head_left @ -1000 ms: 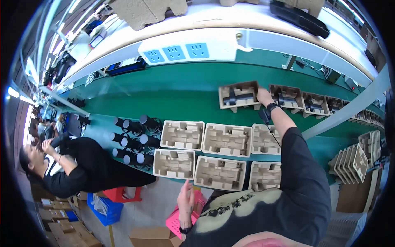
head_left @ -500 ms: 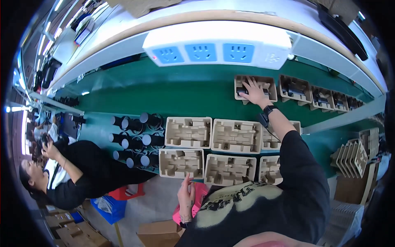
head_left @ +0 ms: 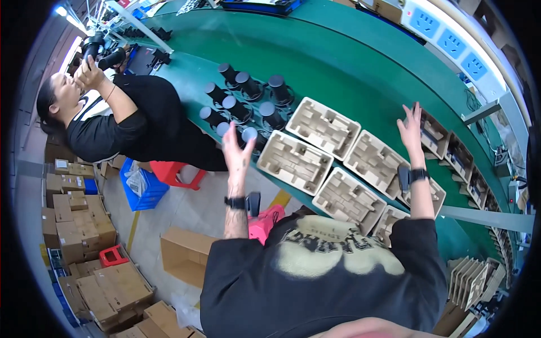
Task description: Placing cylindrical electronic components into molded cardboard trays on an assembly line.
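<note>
Your L hand (head_left: 236,153) is nr the black tubes (head_left: 273,116), R hand (head_left: 411,127) nr a brown tray (head_left: 431,150); both spread wide apart.

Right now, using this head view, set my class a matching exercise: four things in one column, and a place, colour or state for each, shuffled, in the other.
Things
1. Left hand
2. Right hand
3. Empty moulded trays
4. Power strip

Descriptions
A. Open, beside the row of filled trays
B. White with blue sockets
C. Open, in front of the black cylinders in this view
D. Tan, set in two rows

Pairs: 1-C; 2-A; 3-D; 4-B
</note>
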{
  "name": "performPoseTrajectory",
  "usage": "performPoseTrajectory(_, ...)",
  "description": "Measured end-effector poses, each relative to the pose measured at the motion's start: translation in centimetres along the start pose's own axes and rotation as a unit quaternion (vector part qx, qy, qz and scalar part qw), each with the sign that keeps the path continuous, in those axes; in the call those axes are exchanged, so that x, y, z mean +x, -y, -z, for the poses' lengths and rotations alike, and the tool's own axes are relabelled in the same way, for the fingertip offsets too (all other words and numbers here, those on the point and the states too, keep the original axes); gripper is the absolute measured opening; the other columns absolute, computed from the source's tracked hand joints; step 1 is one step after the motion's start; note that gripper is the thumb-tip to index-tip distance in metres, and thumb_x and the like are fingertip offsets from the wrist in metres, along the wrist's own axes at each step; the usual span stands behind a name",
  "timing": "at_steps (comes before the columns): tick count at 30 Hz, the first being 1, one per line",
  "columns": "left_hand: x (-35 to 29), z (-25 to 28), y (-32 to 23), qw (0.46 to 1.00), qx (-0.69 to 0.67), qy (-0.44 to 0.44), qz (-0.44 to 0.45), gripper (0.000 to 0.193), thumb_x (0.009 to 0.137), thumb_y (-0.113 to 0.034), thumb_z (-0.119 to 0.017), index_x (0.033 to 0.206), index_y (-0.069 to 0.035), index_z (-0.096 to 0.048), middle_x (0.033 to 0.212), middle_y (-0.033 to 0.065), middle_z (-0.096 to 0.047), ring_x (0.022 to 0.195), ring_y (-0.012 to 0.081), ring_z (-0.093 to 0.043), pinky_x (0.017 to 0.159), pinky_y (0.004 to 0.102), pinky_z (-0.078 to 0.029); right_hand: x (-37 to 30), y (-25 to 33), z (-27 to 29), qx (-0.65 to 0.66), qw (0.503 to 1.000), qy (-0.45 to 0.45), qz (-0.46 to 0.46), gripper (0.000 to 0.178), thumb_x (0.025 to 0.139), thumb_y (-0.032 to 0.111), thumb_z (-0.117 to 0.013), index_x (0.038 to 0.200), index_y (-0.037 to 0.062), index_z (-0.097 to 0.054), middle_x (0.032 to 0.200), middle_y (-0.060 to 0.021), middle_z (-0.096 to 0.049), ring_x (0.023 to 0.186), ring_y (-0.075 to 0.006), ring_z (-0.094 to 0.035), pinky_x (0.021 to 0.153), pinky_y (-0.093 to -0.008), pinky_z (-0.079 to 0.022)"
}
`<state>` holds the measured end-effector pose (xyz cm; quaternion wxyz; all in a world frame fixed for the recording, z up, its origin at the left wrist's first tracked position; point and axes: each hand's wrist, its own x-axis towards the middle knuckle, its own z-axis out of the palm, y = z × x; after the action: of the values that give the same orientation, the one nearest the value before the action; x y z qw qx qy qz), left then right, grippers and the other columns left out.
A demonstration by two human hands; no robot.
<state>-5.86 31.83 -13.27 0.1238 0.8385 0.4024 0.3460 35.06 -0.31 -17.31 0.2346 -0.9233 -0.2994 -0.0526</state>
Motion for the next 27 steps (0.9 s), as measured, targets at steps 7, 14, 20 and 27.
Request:
performPoseTrajectory(7,-0.5,0.4,2.0,0.984,-0.072,0.153,0.062,0.053,0.078,-0.019,-0.074,0.122,-0.005,-0.048,0.121,0.0146,-0.054,0.108,0.0300,-0.055,0.092,0.0382,-0.045,-12.8,11.6,9.1,0.330,0.940,0.086,0.024,0.044,0.085,0.011,-0.059,0.128,0.0040,-0.053,0.140,-0.0156,-0.044,0.131,-0.0259,-0.041,0.106,-0.0353,-0.034)
performPoseTrajectory(14,-4.9,3.5,-1.8,0.620,-0.675,-0.140,0.374,0.041,0.087,-0.033,-0.063,0.118,-0.009,-0.052,0.114,0.0096,-0.058,0.100,0.0231,-0.058,0.083,0.0350,-0.053,-18.8,14.6,6.7,0.563,0.793,0.208,-0.101,0.069,0.078,0.020,-0.070,0.138,0.0043,-0.039,0.135,-0.0133,-0.049,0.125,-0.0232,-0.047,0.104,-0.0344,-0.037)
performPoseTrajectory(20,-12.1,-1.1,-5.6,0.034,-0.633,0.555,0.539,0.043,0.093,-0.042,-0.049,0.116,-0.006,-0.054,0.087,0.0107,-0.063,0.063,0.0189,-0.061,0.054,0.0281,-0.054,-16.3,25.7,4.1,0.430,0.827,0.322,0.166,0.086,0.069,0.031,-0.079,0.139,0.0044,-0.036,0.132,-0.0154,-0.050,0.119,-0.0276,-0.052,0.101,-0.0390,-0.039)
performPoseTrajectory(27,-11.3,-0.7,-2.7,0.406,-0.528,0.653,0.360,0.046,0.096,-0.040,-0.040,0.116,-0.001,-0.053,0.080,0.0077,-0.061,0.059,0.0149,-0.061,0.052,0.0250,-0.052,-13.8,23.5,0.0,0.260,0.927,0.251,0.097,0.077,0.067,0.027,-0.078,0.132,0.0038,-0.043,0.124,-0.0162,-0.051,0.106,-0.0308,-0.056,0.088,-0.0402,-0.045)
